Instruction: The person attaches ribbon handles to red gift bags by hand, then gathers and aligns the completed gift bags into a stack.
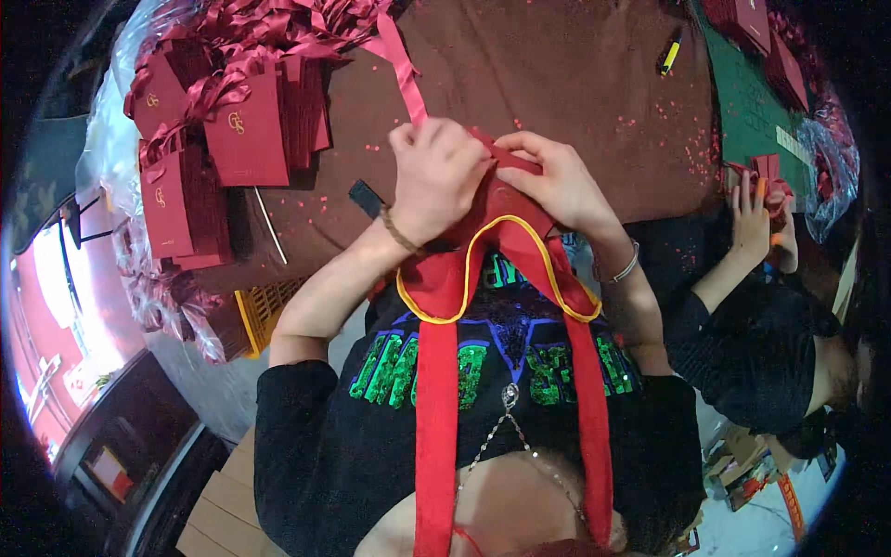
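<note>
In front of my chest, at the near edge of the brown-covered table, my two hands work close together. My left hand (pixel 436 176) is closed, and a pink satin ribbon (pixel 405 79) runs up out of its fist toward the far left. With thumb and fingers, my right hand (pixel 554 183) pinches a dark red paper bag (pixel 516 163), mostly hidden behind the hands and against my red apron (pixel 497 209) with yellow trim. The left fingers touch the bag's left side. Whatever lies inside the left fist beyond the ribbon is hidden.
Stacks of dark red paper bags (pixel 246 139) with a heap of pink ribbons (pixel 278 23) stand at far left. A thin white stick (pixel 271 226) lies beside them. A yellow marker (pixel 671 52) rests at far right. Beyond it, a co-worker's hands (pixel 754 223) handle another red piece.
</note>
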A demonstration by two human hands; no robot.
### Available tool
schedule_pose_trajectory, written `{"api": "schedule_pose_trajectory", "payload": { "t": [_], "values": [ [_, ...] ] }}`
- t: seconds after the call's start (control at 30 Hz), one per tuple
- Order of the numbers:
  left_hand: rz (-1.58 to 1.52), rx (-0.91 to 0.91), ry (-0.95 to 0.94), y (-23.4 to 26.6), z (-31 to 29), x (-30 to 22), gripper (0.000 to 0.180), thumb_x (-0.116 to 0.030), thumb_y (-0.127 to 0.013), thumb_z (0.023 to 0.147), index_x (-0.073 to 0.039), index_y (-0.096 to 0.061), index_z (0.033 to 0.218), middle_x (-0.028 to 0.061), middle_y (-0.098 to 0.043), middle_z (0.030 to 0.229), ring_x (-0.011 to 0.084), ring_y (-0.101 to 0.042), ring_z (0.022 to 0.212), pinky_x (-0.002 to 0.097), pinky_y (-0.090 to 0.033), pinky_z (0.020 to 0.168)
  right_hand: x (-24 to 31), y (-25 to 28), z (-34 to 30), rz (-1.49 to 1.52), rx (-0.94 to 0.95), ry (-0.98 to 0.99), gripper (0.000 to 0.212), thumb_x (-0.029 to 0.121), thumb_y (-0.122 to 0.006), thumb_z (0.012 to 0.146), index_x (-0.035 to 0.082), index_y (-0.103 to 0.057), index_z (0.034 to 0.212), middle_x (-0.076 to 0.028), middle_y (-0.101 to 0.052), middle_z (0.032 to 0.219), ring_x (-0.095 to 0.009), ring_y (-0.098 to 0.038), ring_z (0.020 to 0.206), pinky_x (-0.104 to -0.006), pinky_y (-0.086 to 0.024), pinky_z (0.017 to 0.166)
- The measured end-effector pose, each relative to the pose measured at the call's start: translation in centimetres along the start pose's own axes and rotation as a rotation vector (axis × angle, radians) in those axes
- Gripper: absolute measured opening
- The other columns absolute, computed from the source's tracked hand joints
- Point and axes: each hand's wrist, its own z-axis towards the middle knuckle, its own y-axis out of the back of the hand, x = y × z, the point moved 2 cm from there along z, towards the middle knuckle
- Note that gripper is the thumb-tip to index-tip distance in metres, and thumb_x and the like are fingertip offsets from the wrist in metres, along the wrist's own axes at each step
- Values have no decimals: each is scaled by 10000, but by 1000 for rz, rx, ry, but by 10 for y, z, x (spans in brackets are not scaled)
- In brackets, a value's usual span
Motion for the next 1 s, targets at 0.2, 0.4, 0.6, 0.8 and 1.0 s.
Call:
{"api": "schedule_pose_trajectory", "payload": {
  "t": [0.2,0.4,0.6,0.8,1.0],
  "values": [
    [-454,284,136,18,12,29,194,-277,-651,740,-129,-596,852,41,-535,986,238,-438,1017,397,-292,848,17,-2,-8,2,98,-18,209,88,-618,772,-18,-536,933,-97,-633,860,-109,-587,817,-270,-471,717],
    [-463,802,-131,18,40,45,203,-191,-507,832,-17,-612,845,120,-535,1115,262,-439,1088,372,-336,921,12,-11,-13,-82,67,64,219,134,-643,762,9,-537,909,-119,-616,819,-172,-613,774,-288,-465,652],
    [-1009,1562,108,-17,46,55,108,-88,-560,767,17,-586,762,58,-563,851,151,-512,839,267,-396,766,25,-16,-14,-251,66,171,250,200,-664,739,41,-561,901,-111,-595,794,-256,-575,757,-339,-449,675],
    [-1088,785,57,-21,41,62,150,-142,-628,727,-2,-617,779,33,-594,854,114,-541,754,245,-437,660,21,-14,-15,-236,101,206,256,214,-650,745,55,-592,938,-115,-604,817,-262,-571,754,-340,-448,680],
    [-590,341,385,-5,44,72,167,-181,-587,820,-16,-565,833,70,-570,942,157,-529,924,278,-419,796,12,-12,-7,-173,55,131,275,205,-674,719,55,-601,938,-125,-607,842,-277,-568,786,-352,-449,727]
  ]
}}
